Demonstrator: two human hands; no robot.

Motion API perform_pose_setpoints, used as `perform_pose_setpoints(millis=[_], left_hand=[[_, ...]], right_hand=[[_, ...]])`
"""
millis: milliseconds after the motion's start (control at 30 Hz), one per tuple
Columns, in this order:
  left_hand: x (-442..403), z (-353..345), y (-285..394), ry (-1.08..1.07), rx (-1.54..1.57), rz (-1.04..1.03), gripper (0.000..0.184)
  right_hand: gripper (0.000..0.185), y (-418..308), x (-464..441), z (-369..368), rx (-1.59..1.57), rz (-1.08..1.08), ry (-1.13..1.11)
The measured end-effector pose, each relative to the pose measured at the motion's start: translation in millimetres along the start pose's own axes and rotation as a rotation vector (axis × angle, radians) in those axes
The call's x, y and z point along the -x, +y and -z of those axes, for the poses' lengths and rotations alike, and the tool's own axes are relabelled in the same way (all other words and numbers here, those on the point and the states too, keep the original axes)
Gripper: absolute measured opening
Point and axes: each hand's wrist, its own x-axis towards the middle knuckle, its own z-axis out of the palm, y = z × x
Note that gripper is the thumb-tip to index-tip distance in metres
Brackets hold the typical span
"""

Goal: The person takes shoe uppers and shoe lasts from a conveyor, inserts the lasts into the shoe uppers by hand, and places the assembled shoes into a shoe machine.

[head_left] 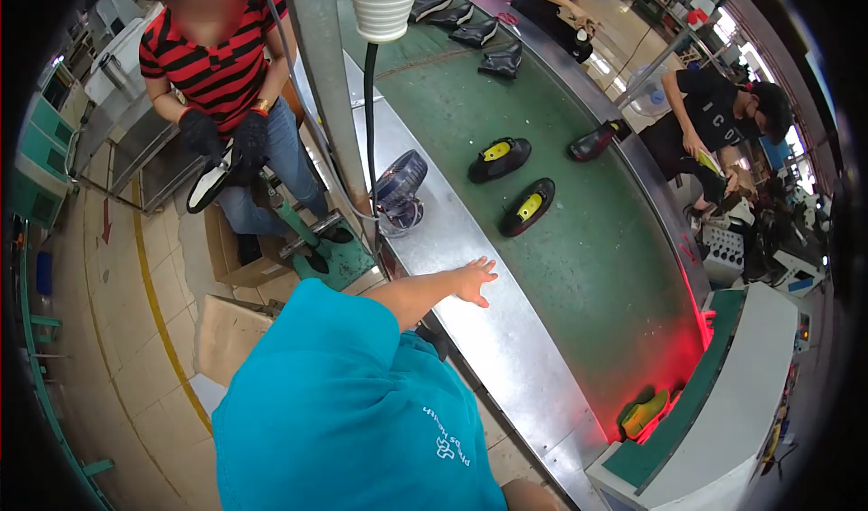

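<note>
My left hand point(475, 282) reaches out over the metal ledge point(488, 353) with its fingers spread and nothing in them. Whether it touches the ledge, I cannot tell. On the green belt point(592, 271) beyond it, two black shoes point(527, 208) with yellow-green pieces inside lie near each other. Another dark shoe point(592, 142) is by the far edge. Of my right arm, only a bit of skin shows at the bottom edge; my right hand is out of view.
A dark round item point(400, 181) sits on the ledge beside a post point(330, 77). A person in a striped shirt point(212, 36) holds a shoe at left. Across the belt a co-worker point(714, 122) handles one too. A yellow-green item point(644, 413) lies under red light by a machine point(714, 384).
</note>
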Motion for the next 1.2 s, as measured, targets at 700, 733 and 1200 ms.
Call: perform_pose_setpoints(millis=[700, 733, 1200], left_hand=[[-0.6, 1.8, 1.1, -0.031, -0.023, 0.011, 0.105], [-0.9, 3.5, 0.7, -0.033, -0.027, 0.015, 0.105], [-2.8, 1.0, 0.2, -0.059, -0.005, 0.013, 0.108]], right_hand=[[0.032, 13.0, 4.5, 18.7, 0.479, -0.392, -0.118], [0.032, 15.0, 5.4, 19.0, 0.497, -0.412, -0.121], [0.032, 42.7, 14.7, 40.2, 0.745, -0.678, -0.177]])
